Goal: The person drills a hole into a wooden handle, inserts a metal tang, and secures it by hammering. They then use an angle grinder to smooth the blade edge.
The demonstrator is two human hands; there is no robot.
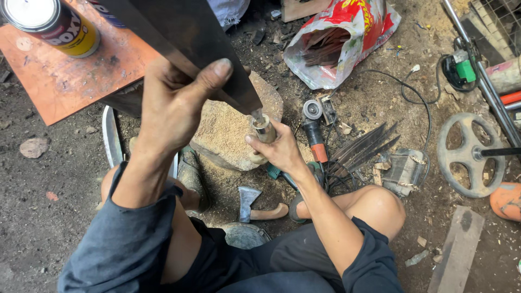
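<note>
Dirt workshop floor strewn with tools. Left hand point(173, 106) grips a dark blade point(184, 38); right hand point(279, 149) pinches a wooden handle point(264, 132) at its tang, seemingly only partly seated above a sawdust-covered stone point(228, 130).

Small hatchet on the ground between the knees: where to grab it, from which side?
Probably the pale wooden handle of the hatchet, from above at its free right end. It lies flat, handle pointing right, the grey head at the left. Both hands are busy on the blade.
</note>
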